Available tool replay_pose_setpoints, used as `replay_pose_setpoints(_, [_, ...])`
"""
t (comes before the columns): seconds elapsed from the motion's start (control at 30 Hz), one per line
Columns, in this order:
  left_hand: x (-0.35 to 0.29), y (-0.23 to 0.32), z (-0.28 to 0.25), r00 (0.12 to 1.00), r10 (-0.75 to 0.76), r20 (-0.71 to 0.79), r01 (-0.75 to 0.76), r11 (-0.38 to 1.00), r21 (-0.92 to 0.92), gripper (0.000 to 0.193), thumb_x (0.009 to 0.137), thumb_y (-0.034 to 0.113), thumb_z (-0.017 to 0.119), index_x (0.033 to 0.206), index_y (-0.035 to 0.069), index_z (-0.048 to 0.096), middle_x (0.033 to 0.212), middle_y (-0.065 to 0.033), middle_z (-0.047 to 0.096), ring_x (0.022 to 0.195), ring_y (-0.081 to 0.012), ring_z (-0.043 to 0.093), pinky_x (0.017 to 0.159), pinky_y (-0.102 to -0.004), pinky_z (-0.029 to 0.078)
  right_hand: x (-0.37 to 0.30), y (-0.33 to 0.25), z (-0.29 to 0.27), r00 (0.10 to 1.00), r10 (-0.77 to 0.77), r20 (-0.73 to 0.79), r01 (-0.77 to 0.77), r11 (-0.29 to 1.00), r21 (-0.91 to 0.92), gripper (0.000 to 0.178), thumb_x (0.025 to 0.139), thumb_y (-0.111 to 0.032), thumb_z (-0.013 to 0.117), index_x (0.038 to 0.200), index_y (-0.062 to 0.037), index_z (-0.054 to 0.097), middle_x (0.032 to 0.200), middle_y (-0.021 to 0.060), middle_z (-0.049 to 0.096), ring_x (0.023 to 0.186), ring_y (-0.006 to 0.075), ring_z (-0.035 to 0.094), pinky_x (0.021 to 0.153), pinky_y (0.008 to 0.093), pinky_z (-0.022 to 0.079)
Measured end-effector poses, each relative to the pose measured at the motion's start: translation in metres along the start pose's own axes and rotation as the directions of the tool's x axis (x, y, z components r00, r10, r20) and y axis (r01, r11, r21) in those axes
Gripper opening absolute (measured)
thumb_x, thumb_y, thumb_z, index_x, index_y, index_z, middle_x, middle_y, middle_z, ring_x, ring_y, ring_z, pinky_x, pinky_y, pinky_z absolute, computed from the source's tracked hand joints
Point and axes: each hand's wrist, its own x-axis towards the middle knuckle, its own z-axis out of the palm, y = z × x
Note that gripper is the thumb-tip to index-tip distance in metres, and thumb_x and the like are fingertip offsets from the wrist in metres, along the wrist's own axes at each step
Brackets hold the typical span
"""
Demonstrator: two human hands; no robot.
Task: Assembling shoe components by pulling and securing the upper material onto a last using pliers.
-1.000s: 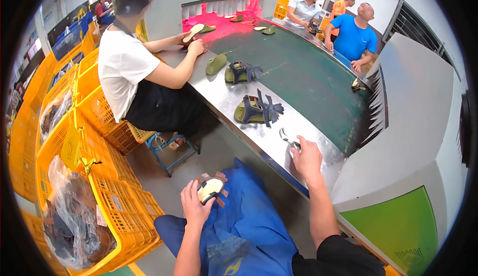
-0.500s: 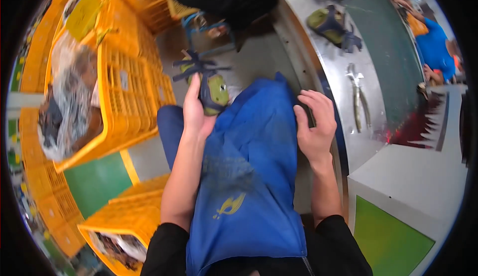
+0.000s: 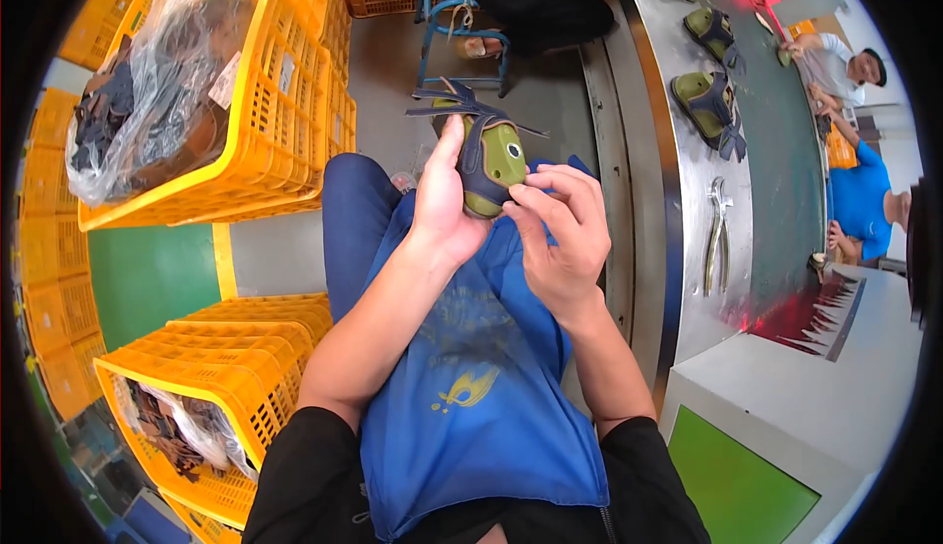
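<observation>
My left hand [image 3: 444, 205] grips an olive-green sandal with dark navy straps [image 3: 487, 154], holding it over my lap and blue apron [image 3: 471, 387]. My right hand [image 3: 556, 234] touches the sandal's lower edge with its fingertips, pinching at it from the right. The loose straps stick up past my left thumb.
A metal workbench [image 3: 678, 200] runs along my right with pliers [image 3: 715, 235] and more green sandals [image 3: 705, 100] on it. Yellow crates [image 3: 255, 141] with bagged goods stand to my left; another crate [image 3: 211, 397] lies lower left. A blue stool [image 3: 462, 38] and other people sit beyond.
My head has tilted down from the bench to my lap. My left hand has raised the sandal, and my right hand came off the bench onto the sandal.
</observation>
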Motion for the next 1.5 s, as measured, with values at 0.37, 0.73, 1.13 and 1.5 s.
replay_pose_setpoints(0.37, [-0.018,-0.002,-0.031,0.949,-0.118,0.291,0.076,0.985,0.152,0.061,0.106,0.056,0.047,0.142,0.008,0.052,0.128,-0.0123,0.065,0.103,-0.0287,0.069,0.077,-0.0470,0.062,0.041,0.033,-0.046,0.916,0.399,-0.043,-0.380,0.898,0.220,0.020,0.092,-0.001,0.072,0.112,0.0023,0.072,0.114,0.0138,0.071,0.100,0.0186,0.069,0.078,0.0278,0.057])
replay_pose_setpoints(0.73, [-0.019,-0.015,-0.040,0.845,-0.235,0.480,0.117,0.957,0.264,0.084,0.105,0.064,0.033,0.154,-0.003,0.035,0.152,-0.0314,0.045,0.098,-0.0383,0.069,0.070,-0.0459,0.061,0.063,0.050,-0.031,0.735,0.472,0.487,-0.676,0.562,0.476,0.027,0.095,-0.007,0.075,0.119,0.0028,0.066,0.104,0.0073,0.072,0.095,0.0118,0.068,0.088,0.0293,0.056])
replay_pose_setpoints(1.13, [-0.019,-0.031,-0.024,0.904,-0.236,0.357,0.127,0.944,0.303,0.083,0.106,0.069,0.025,0.152,0.001,0.037,0.135,-0.0338,0.058,0.097,-0.0421,0.072,0.075,-0.0483,0.063,0.061,0.082,-0.055,0.789,0.519,0.329,-0.595,0.510,0.621,0.008,0.095,-0.001,0.073,0.093,-0.0018,0.065,0.087,-0.0011,0.069,0.080,0.0046,0.064,0.073,0.0228,0.052])
replay_pose_setpoints(1.5, [0.024,-0.054,-0.195,0.952,0.037,-0.302,0.112,0.880,0.462,0.058,0.107,0.048,0.054,0.142,0.001,0.049,0.117,-0.0185,0.067,0.090,-0.0261,0.070,0.077,-0.0388,0.060,0.104,0.298,-0.265,0.133,0.485,-0.865,-0.337,0.843,0.420,0.018,0.093,-0.009,0.076,0.097,0.0023,0.062,0.087,0.0079,0.066,0.071,0.0157,0.065,0.057,0.0314,0.055])
